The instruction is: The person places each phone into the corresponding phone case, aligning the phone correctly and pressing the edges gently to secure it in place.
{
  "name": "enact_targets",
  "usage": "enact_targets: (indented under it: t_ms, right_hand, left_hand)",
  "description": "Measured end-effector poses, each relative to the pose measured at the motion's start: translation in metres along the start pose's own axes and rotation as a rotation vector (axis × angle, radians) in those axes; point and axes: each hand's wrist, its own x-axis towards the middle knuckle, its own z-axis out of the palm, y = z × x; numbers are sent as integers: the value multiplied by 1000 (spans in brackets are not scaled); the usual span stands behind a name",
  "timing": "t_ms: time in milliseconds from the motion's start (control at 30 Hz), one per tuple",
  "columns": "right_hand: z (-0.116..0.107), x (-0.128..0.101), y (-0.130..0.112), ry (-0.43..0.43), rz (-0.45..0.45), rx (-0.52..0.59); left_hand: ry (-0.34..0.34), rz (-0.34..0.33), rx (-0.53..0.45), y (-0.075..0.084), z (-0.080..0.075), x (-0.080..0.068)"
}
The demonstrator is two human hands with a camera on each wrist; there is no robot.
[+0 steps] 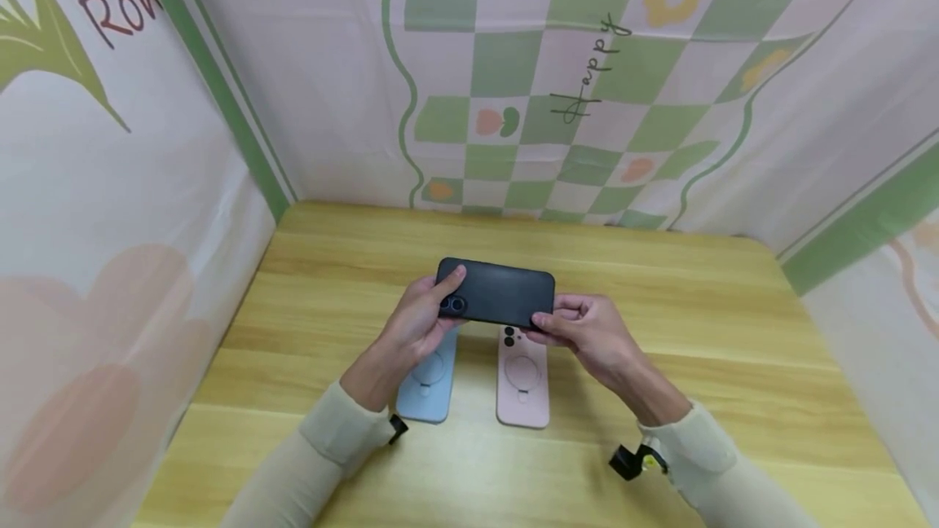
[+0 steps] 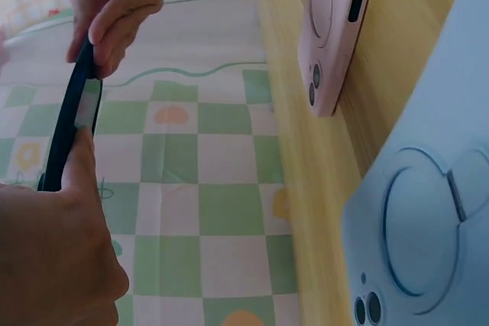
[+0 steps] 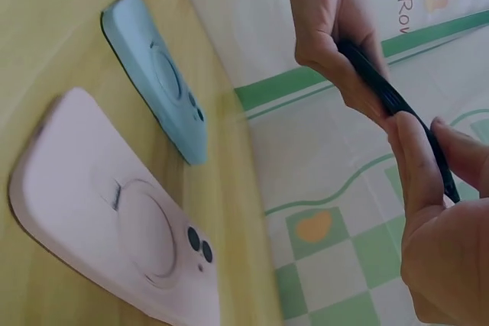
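both hands pinch black phone case ends above table.

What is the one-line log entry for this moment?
left hand: grips black phone case | right hand: grips it | table: blue case, pink case

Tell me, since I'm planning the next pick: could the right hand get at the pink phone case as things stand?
Probably not right away: the right hand grips the black case together with the left hand. The pink case lies uncovered on the table just below.
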Motion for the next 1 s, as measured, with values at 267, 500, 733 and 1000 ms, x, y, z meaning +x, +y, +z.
enact_targets:
  t_ms: [267, 500, 733, 1000]
  right_hand:
    - [5, -3, 5, 64, -60, 62]
    - [17, -4, 10, 139, -82, 110]
    - [15, -4, 4, 127, -60, -41]
    - [-7, -6, -18, 133, -30, -262]
  left_hand:
    - [55, 49, -105, -6, 14, 0]
    - [38, 80, -66, -20, 25, -1]
    - [14, 87, 12, -22, 24, 2]
    - [-144, -23, 279, -18, 27, 9]
